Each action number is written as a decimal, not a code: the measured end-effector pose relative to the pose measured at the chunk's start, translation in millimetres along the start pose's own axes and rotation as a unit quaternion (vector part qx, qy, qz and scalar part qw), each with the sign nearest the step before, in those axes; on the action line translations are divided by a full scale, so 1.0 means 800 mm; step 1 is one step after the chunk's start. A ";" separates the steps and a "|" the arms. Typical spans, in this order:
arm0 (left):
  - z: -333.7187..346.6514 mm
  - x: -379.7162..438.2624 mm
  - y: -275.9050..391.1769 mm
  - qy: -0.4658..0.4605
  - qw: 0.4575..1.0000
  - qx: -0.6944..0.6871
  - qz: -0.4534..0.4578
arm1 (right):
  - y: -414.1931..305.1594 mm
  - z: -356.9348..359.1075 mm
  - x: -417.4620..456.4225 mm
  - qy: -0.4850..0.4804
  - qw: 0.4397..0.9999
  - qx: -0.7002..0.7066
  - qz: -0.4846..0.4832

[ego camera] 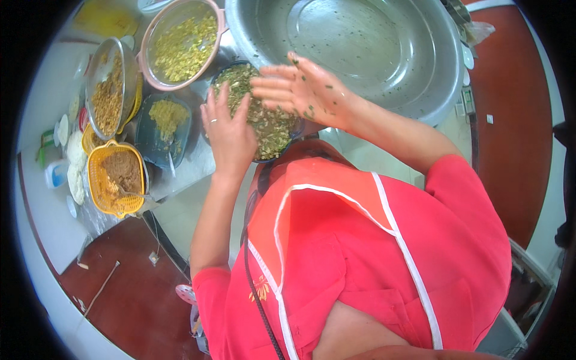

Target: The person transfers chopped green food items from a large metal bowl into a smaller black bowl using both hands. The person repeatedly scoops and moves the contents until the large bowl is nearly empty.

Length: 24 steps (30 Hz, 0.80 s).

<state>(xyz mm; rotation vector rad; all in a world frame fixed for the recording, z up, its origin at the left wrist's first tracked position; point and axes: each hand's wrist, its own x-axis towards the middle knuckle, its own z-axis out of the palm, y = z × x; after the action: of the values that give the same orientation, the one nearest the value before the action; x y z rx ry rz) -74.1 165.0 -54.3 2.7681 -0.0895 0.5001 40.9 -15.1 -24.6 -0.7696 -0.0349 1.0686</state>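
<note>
My left hand point(230, 132), a ring on one finger, is over the left side of a dark-rimmed bowl point(297, 133) with its fingers spread. The bowl is full of a chopped green and pale filling point(270, 128), probably chopped greens. My right hand point(310, 92) is above the bowl's right side, its palm turned to view and its fingers straight. Bits of green leaf cling to that palm and wrist. Neither hand holds anything. Whether the left fingertips touch the filling cannot be made out.
A large metal basin point(351, 40) with green scraps stands beyond the bowl. To the left are a pink-rimmed colander point(143, 58) of yellow-green pieces, a tilted clear bowl point(90, 85) of brown crumbs, a blue-grey tray point(148, 148) with yellow mash and a spoon, and a yellow basket point(96, 189) of brown paste.
</note>
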 end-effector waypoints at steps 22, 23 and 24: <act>0.005 -0.005 0.019 0.023 0.997 0.044 0.067 | 0.023 -0.002 0.035 0.048 0.986 0.116 -0.106; 0.001 -0.003 0.028 0.052 0.995 0.045 0.071 | 0.033 -0.009 0.040 0.054 0.986 0.118 -0.100; -0.004 -0.005 0.032 0.038 0.993 0.047 0.102 | 0.042 -0.010 0.048 0.032 0.990 0.116 -0.078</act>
<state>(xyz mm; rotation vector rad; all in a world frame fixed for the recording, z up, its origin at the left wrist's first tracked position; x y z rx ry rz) -82.2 141.8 -45.5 2.8439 -0.3416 0.6765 37.7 19.3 -62.6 -0.5813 0.0819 0.8811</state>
